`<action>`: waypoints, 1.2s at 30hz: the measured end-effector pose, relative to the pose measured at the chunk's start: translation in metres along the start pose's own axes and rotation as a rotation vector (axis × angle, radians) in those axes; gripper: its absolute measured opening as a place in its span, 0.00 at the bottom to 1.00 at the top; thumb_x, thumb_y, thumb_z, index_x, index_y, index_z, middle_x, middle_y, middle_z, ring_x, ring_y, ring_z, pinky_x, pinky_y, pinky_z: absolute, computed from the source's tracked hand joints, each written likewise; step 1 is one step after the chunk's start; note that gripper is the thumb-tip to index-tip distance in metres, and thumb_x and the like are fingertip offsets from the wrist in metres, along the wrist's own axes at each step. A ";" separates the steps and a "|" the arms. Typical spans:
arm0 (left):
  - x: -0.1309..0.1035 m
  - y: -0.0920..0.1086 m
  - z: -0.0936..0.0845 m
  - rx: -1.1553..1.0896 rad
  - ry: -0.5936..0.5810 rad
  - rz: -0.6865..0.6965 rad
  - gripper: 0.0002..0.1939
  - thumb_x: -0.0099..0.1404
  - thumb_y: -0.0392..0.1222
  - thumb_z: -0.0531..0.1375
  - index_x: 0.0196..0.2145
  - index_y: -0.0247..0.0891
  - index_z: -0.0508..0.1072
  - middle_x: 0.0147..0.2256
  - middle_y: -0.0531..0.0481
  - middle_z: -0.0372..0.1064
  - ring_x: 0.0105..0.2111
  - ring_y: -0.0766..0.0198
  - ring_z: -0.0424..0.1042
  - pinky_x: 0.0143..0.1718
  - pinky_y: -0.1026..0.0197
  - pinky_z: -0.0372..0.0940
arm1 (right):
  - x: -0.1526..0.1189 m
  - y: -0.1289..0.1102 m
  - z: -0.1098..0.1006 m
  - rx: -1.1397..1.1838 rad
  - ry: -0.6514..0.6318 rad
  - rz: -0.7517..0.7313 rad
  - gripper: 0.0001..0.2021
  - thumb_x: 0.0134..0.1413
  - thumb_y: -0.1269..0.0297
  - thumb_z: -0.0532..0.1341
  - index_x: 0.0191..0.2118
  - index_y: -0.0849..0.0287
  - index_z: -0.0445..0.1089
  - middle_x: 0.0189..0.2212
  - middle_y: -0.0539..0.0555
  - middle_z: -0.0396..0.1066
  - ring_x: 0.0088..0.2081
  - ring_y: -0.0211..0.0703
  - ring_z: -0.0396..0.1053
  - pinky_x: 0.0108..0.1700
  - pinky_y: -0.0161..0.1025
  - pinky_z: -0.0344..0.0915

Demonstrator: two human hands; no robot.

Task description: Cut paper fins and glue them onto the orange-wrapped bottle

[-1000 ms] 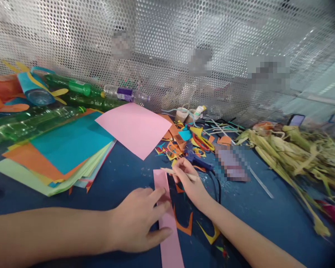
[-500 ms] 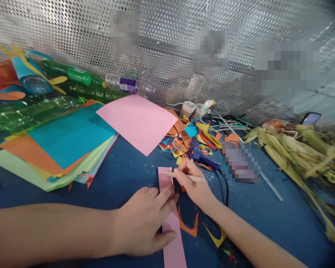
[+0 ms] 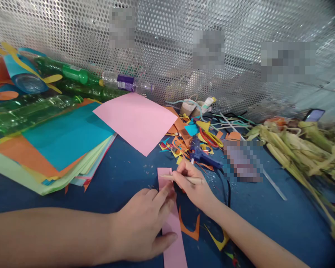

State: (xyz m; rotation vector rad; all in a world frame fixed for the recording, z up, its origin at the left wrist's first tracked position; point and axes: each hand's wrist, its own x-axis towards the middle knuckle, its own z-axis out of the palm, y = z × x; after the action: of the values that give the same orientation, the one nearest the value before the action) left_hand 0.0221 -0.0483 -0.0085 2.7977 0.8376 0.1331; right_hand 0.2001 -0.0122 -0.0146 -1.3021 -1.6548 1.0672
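A long strip of pink paper (image 3: 174, 230) runs from the front edge of the view up to the middle of the blue table. My left hand (image 3: 149, 223) lies over the strip with its fingers stretched and thumb apart, pressing the paper down. In my right hand (image 3: 195, 190) is a pale wooden pencil (image 3: 167, 177), held in a writing grip. Its tip lies over the strip's far end, near the left edge. Whether the tip touches the paper, I cannot tell. Any mark there is too small to make out.
Behind lie a large pink sheet (image 3: 136, 123) and a stack of coloured paper (image 3: 69, 137). Plastic bottles (image 3: 75, 74) line the mesh wall. A blue glue gun (image 3: 206, 158), scissors (image 3: 212, 139) and paper scraps (image 3: 190, 230) surround my right hand. Dried husks (image 3: 293, 160) lie at right.
The pencil tip has shifted slightly toward me on the strip. My left hand stays on the paper. The camera view has moved a little.
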 end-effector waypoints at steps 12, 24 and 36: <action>0.000 0.000 0.000 -0.001 -0.001 -0.012 0.32 0.61 0.53 0.48 0.55 0.26 0.57 0.54 0.34 0.56 0.41 0.50 0.66 0.40 0.50 0.64 | -0.001 0.009 0.000 -0.035 -0.051 0.013 0.10 0.55 0.66 0.53 0.24 0.56 0.53 0.17 0.42 0.50 0.19 0.32 0.49 0.22 0.31 0.48; 0.002 0.000 -0.001 -0.015 -0.020 -0.017 0.31 0.62 0.53 0.47 0.55 0.26 0.58 0.54 0.34 0.56 0.41 0.50 0.65 0.41 0.49 0.64 | -0.001 0.007 0.002 -0.066 -0.013 0.014 0.10 0.55 0.65 0.53 0.25 0.56 0.53 0.18 0.43 0.50 0.20 0.33 0.50 0.22 0.32 0.49; 0.001 0.000 -0.001 -0.012 -0.029 -0.020 0.32 0.62 0.52 0.47 0.56 0.26 0.55 0.53 0.34 0.57 0.40 0.50 0.65 0.40 0.49 0.64 | -0.002 0.004 0.002 -0.194 0.081 -0.041 0.10 0.55 0.65 0.53 0.25 0.56 0.52 0.17 0.42 0.50 0.19 0.33 0.51 0.23 0.32 0.50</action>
State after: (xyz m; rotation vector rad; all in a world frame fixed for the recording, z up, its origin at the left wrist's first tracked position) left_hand 0.0232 -0.0478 -0.0076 2.7729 0.8552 0.0937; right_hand 0.2001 -0.0141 -0.0188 -1.4088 -1.7500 0.8354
